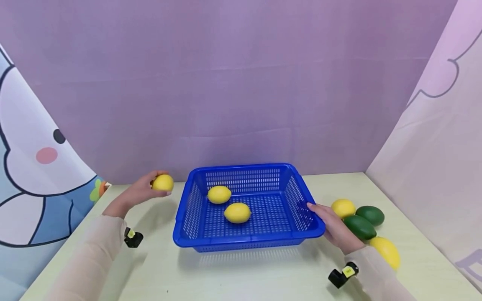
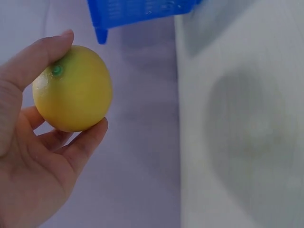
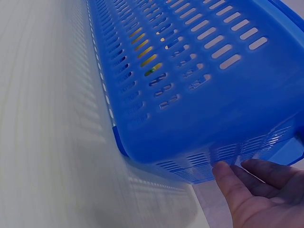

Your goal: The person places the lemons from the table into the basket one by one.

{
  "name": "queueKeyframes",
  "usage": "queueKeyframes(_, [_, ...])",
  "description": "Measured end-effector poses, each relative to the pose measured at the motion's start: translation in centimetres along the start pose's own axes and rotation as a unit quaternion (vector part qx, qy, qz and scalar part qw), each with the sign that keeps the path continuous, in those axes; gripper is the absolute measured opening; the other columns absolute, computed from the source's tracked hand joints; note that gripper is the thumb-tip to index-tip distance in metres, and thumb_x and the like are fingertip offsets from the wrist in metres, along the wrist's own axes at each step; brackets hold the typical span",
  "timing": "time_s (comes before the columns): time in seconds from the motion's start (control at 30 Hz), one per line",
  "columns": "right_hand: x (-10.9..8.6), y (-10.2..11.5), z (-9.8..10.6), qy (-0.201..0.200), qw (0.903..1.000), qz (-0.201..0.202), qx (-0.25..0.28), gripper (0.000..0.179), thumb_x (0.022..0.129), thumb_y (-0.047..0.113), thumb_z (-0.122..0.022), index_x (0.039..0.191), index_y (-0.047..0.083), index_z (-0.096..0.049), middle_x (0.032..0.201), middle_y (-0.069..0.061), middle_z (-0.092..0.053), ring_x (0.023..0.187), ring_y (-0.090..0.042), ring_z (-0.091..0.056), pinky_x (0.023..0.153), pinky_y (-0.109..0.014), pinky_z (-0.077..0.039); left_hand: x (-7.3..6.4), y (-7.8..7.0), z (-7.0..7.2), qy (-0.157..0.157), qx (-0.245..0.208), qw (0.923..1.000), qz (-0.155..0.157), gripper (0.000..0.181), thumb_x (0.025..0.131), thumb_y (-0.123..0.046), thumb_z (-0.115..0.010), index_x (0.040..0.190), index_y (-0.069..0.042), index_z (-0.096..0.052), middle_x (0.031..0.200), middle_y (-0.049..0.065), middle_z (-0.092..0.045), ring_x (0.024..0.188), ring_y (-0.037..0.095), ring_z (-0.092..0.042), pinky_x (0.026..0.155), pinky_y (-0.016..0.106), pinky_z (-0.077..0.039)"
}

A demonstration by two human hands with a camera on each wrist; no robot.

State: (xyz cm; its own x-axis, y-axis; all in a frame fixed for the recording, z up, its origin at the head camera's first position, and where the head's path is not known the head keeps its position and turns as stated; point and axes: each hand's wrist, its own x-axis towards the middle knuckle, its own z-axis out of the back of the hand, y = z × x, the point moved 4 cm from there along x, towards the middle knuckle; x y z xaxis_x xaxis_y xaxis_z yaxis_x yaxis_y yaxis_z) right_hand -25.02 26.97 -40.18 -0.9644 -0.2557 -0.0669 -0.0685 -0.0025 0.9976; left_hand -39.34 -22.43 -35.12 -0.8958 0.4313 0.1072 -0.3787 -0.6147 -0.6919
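Note:
My left hand [image 1: 144, 190] holds a yellow lemon [image 1: 163, 183] above the table, left of a blue plastic basket [image 1: 241, 241]. The left wrist view shows the thumb on top of this lemon [image 2: 78, 90] and fingertips under it, with a green stem spot by the thumb. Two more lemons lie inside the basket, one further back [image 1: 219, 195] and one nearer the middle [image 1: 237, 213]. At the basket's right side, my right hand [image 1: 336, 225] grips the rim. The right wrist view has its fingers [image 3: 230, 183] against the slotted end wall.
Right of the basket, a lemon [image 1: 343, 208], two dark green fruits [image 1: 360, 227] and a larger yellow fruit [image 1: 386, 252] lie grouped beside the right forearm. A purple cloth [image 1: 241, 83] hangs behind the pale table [image 1: 233, 276]. Printed cloths flank both sides.

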Motion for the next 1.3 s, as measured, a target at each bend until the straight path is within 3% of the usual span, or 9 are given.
queueKeyframes(0.2, [0.0,0.0,0.0,0.002,1.0,0.0,0.001,0.062,0.102,0.037,-0.036,0.138,-0.013,-0.029,0.105,-0.01,-0.066,0.09,-0.021,-0.066,0.078,-0.035,-0.056,0.1,-1.1,0.0,-0.003,-0.007,1.0,-0.001,0.073,0.084,-0.032,-0.071,0.141,-0.005,-0.035,0.126,0.018,-0.046,0.105,0.033,-0.048,0.083,0.039,-0.048])
queueKeyframes(0.73, [0.0,0.1,0.0,0.007,1.0,0.005,0.001,0.061,0.103,0.035,-0.034,0.137,-0.014,-0.029,0.105,-0.011,-0.066,0.089,-0.022,-0.066,0.077,-0.035,-0.056,0.0,-5.2,-1.0,0.013,-0.025,0.9985,-0.047,0.07,0.084,-0.026,-0.072,0.14,-0.005,-0.036,0.125,0.019,-0.048,0.102,0.032,-0.049,0.083,0.038,-0.05])
queueKeyframes(1.3, [0.0,0.1,-0.1,0.01,0.9999,0.008,-0.002,0.061,0.103,0.035,-0.033,0.139,-0.014,-0.026,0.107,-0.013,-0.065,0.09,-0.024,-0.066,0.078,-0.036,-0.056,0.0,-7.2,-2.6,0.041,-0.051,0.9945,-0.081,0.067,0.083,-0.024,-0.073,0.138,-0.007,-0.039,0.12,0.014,-0.05,0.103,0.029,-0.048,0.083,0.034,-0.049])
